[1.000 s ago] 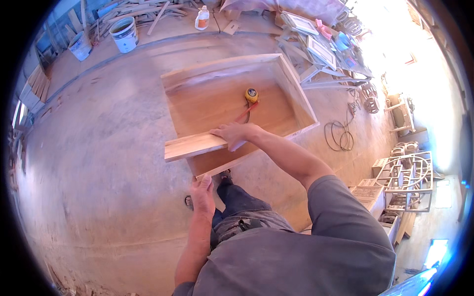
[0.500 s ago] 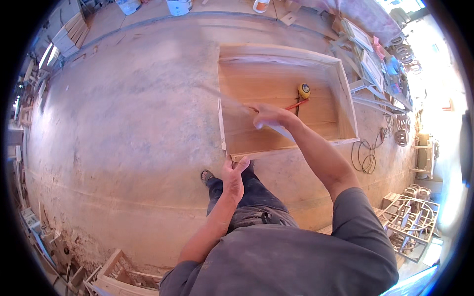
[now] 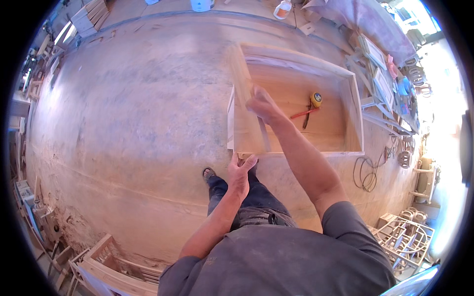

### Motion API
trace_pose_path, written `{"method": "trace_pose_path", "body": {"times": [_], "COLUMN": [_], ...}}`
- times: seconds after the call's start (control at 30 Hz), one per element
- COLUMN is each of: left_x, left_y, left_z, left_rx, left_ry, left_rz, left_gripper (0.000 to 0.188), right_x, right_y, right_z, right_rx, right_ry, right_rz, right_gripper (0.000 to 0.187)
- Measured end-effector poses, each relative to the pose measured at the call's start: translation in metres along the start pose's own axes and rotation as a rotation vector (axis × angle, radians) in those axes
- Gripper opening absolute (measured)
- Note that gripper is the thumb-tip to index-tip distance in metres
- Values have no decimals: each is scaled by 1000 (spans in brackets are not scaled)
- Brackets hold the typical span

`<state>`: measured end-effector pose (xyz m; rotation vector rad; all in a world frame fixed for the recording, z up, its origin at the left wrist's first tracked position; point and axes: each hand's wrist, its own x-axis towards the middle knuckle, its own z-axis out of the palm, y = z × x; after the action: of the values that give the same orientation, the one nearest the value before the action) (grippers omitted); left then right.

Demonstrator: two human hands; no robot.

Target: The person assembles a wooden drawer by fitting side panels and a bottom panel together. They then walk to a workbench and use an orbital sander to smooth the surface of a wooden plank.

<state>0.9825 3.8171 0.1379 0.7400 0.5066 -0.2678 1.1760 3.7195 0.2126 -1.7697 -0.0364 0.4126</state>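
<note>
A shallow wooden box (image 3: 359, 116) with raised sides lies in front of me. My right hand (image 3: 265, 104) is closed on the edge of a flat wooden board (image 3: 243, 93), smeared by motion, which spans the box's left end from the far side to the near side. My left hand (image 3: 241, 172) grips the near left corner, thumb on top; its fingertips are partly hidden. On the box's bottom lie a yellow tape measure (image 3: 316, 98), a red pencil-like stick (image 3: 298, 114) and a thin dark tool (image 3: 307, 118).
A coiled cable (image 3: 365, 175) lies on the floor right of the box. Pale frames and a cluttered bench (image 3: 382, 93) stand at the far right. Chair frames (image 3: 405, 237) are at the near right, a wooden frame (image 3: 108, 261) at the near left. Tubs (image 3: 201, 5) line the far edge.
The board in my right hand has swung from a blurred, edge-on position to lie across the box's left end. My left hand keeps its hold on the corner. The view has shifted slightly.
</note>
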Motion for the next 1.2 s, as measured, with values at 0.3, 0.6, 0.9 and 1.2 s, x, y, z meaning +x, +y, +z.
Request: {"method": "trace_pose_path", "body": {"times": [0.3,0.6,0.9,1.2], "left_x": [2,-2,-4,1], "left_y": [-10,-10,-15,-23], "left_z": [-12,-2,9,20], "left_rx": [-6,-82,-168,-269], "left_ry": [-4,30,172,297], "left_rz": [-4,37,136,177], "left_gripper": [76,84,110,114], "right_x": [14,23,29,49], "right_y": [12,19,39,-4], "right_z": [33,43,51,4], "right_rx": [165,13,0,-256], "right_ry": [176,232,224,64], "right_rz": [29,141,66,75], "right_gripper": [55,59,55,56]}}
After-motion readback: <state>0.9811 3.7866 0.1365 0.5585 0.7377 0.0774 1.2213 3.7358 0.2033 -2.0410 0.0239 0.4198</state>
